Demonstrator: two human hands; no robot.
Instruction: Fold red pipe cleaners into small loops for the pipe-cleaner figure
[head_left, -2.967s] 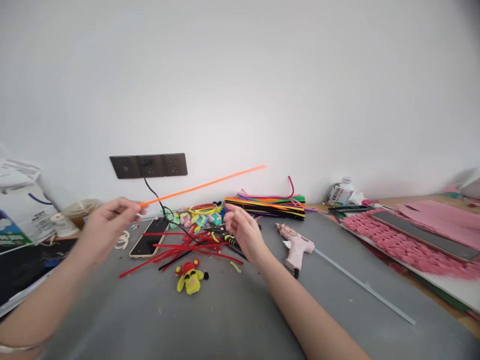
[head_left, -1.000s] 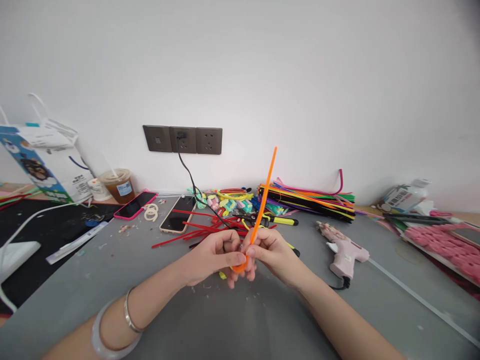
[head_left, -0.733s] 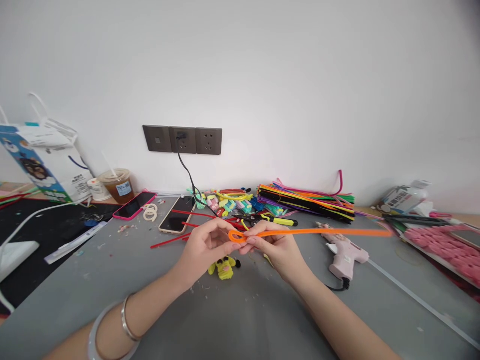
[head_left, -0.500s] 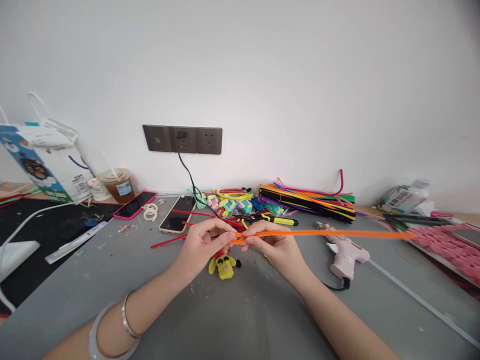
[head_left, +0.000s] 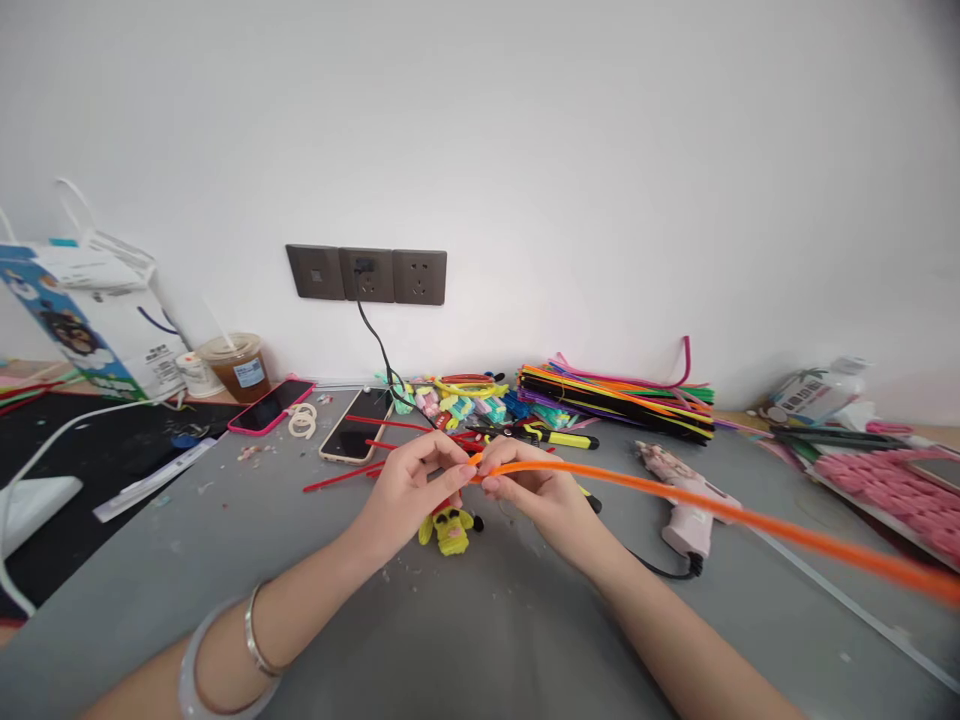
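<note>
An orange pipe cleaner (head_left: 675, 491) runs from between my fingertips out past the right edge of the view. My left hand (head_left: 417, 487) pinches its short end, where a small bend shows. Close beside it, my right hand (head_left: 537, 487) grips the same pipe cleaner between thumb and fingers. Just below the hands lies a small yellow pipe-cleaner animal figure (head_left: 452, 533) with dark eyes and a pink spot; its top is partly hidden. Red pipe cleaners (head_left: 343, 478) stick out behind my left hand. Yellow-and-black pliers (head_left: 559, 438) lie behind my right hand.
A bundle of coloured pipe cleaners (head_left: 619, 400) lies along the wall. A pale pink glue gun (head_left: 690, 525) sits to the right, near a pink keyboard (head_left: 885, 480). Two phones, the nearer a white-edged phone (head_left: 352, 438), and a drink cup (head_left: 238, 372) are at the left.
The long free part of the orange pipe cleaner has swung down and toward me on the right. The loop between my fingertips looks smaller. Both hands stay nearly in place.
</note>
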